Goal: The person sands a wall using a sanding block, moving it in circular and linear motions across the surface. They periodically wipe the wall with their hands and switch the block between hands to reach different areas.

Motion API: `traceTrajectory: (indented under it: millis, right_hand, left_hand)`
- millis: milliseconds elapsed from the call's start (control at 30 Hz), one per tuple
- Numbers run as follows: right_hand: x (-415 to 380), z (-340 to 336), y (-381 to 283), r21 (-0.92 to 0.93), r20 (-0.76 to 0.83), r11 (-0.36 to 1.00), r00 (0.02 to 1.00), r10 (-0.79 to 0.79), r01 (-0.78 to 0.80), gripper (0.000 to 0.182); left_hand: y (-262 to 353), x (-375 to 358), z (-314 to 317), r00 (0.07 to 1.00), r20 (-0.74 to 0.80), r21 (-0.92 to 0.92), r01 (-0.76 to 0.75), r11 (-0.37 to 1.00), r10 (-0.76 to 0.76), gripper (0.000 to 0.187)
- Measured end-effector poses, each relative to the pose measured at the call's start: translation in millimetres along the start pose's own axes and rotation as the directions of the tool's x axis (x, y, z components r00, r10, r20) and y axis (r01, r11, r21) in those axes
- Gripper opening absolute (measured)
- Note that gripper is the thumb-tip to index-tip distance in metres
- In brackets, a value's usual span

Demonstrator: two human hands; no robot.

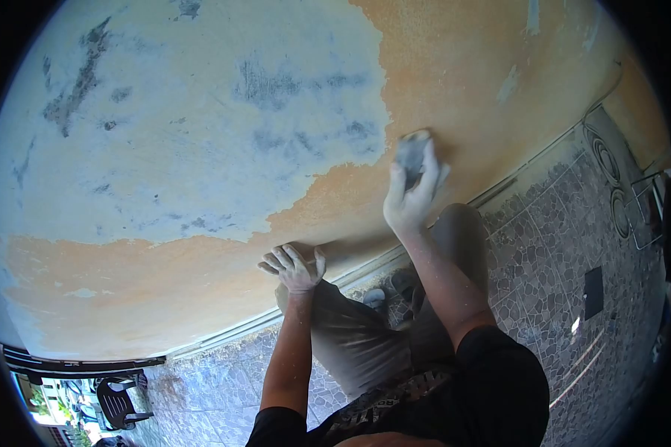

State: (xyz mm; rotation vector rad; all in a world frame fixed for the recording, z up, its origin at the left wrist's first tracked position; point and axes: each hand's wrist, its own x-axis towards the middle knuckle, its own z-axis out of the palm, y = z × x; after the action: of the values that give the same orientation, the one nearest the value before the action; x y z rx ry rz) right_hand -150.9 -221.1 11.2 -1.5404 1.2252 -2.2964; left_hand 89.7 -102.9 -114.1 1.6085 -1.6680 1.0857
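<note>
My right hand (415, 195), coated in pale dust, is closed around a grey sanding block (411, 155) with a yellowish edge. The block lies against the orange part of the wall (470, 97), close to the ragged border of the pale patch. Motion blurs the block and the fingers, so its underside is hidden. My left hand (297, 268), also dusty, has its fingers spread and rests at the lower orange strip of the wall, just above my knee. It holds nothing.
A pale wall area (201, 134) bears several dark grey smudges. Below the wall runs a light baseboard (224, 331), then a stone-patterned tiled floor (529, 246). A dark flat rectangle (593, 293) lies on the tiles. Coiled hose or cable (604, 156) and a dark plastic chair (119, 402) stand farther off.
</note>
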Motion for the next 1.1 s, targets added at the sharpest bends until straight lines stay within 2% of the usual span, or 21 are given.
traceTrajectory:
  millis: [33,100,167,200,233,333,400,433,467,567,600,667,700,767,833,867,900,933,967,1033,1100]
  right_hand:
    - [33,5,-24,0.237,-0.127,0.944,0.956,0.263,-0.228,0.064]
    - [47,11,-30,0.236,-0.231,0.896,0.874,0.427,-0.375,0.065]
    - [-11,32,-22,0.053,-0.114,0.998,0.993,0.04,-0.035,0.067]
    - [-38,20,-25,-0.003,0.139,0.975,0.965,-0.222,0.224,0.066]
    - [-53,10,-26,0.01,0.392,0.879,0.807,-0.442,0.476,0.066]
    - [-41,-1,-26,0.012,0.458,0.873,0.773,-0.439,0.488,0.068]
    - [-8,5,-29,-0.093,0.155,0.974,0.969,-0.193,0.209,0.065]
    - [23,10,-40,0.022,-0.016,1.0,1.0,-0.016,0.016,0.066]
    - [51,14,-54,0.196,-0.163,0.964,0.963,0.213,-0.18,0.057]
    - [33,33,-40,0.069,-0.236,0.99,0.962,0.135,-0.122,0.059]
    - [3,33,-32,-0.121,-0.082,0.967,0.969,-0.234,0.224,0.06]
    - [-48,16,-9,0.012,0.303,0.817,0.776,-0.553,0.577,0.063]
    - [-66,5,0,0.006,0.497,0.772,0.668,-0.554,0.636,0.066]
    - [-58,-11,4,-0.002,0.58,0.75,0.612,-0.538,0.662,0.065]
    - [-23,-12,2,-0.063,0.355,0.89,0.844,-0.402,0.451,0.063]
    - [0,-8,1,-0.16,0.164,0.933,0.94,-0.297,0.323,0.062]
    - [28,-4,-20,-0.09,0.018,0.996,0.999,-0.028,0.03,0.061]
    - [53,2,-28,0.175,-0.128,0.971,0.974,0.188,-0.164,0.061]
    - [48,9,-22,0.161,-0.136,0.973,0.972,0.189,-0.167,0.061]
    - [16,23,1,-0.035,-0.206,0.999,0.978,0.021,-0.029,0.067]
    - [-41,10,12,-0.05,0.161,0.961,0.952,-0.261,0.272,0.07]
  left_hand:
    - [1,1,3,1.0,-0.007,0.002,-0.005,1.0,0.005,0.109]
    - [3,0,2,1.0,0.001,0.008,-0.01,1.0,0.01,0.108]
    - [-1,0,-1,1.0,0.006,0.016,-0.029,0.999,0.029,0.108]
    - [-1,-1,-2,1.0,0.015,0.002,-0.022,1.0,0.022,0.108]
    - [-1,0,1,1.0,0.022,-0.011,-0.008,1.0,0.009,0.108]
    - [0,5,2,1.0,0.009,-0.01,-0.018,1.0,0.018,0.108]
    - [1,-2,-5,1.0,0.03,0.0,-0.008,1.0,0.008,0.108]
    - [0,0,-2,1.0,0.023,0.01,-0.011,1.0,0.01,0.108]
    - [1,1,1,1.0,0.01,0.016,-0.015,1.0,0.015,0.107]
    - [1,1,2,1.0,0.001,-0.004,-0.012,1.0,0.012,0.107]
    - [1,2,2,1.0,0.002,-0.005,-0.011,1.0,0.011,0.107]
    - [0,3,3,1.0,0.005,-0.007,-0.012,1.0,0.012,0.107]
    - [0,0,1,1.0,0.018,-0.005,-0.01,1.0,0.01,0.107]
    - [0,4,-1,1.0,0.016,-0.007,-0.017,1.0,0.017,0.107]
    - [1,4,-2,1.0,0.025,-0.012,-0.012,1.0,0.013,0.107]
    - [0,4,0,1.0,0.009,0.005,-0.017,1.0,0.017,0.107]
    - [0,4,2,1.0,-0.008,0.018,-0.023,1.0,0.023,0.107]
    - [0,5,2,1.0,-0.014,0.021,-0.024,0.999,0.024,0.107]
    - [0,4,2,1.0,-0.008,0.007,-0.03,1.0,0.03,0.107]
    - [-1,5,2,1.0,0.002,0.025,-0.02,0.999,0.02,0.107]
    - [-4,8,4,1.0,0.005,0.015,-0.029,0.999,0.029,0.107]
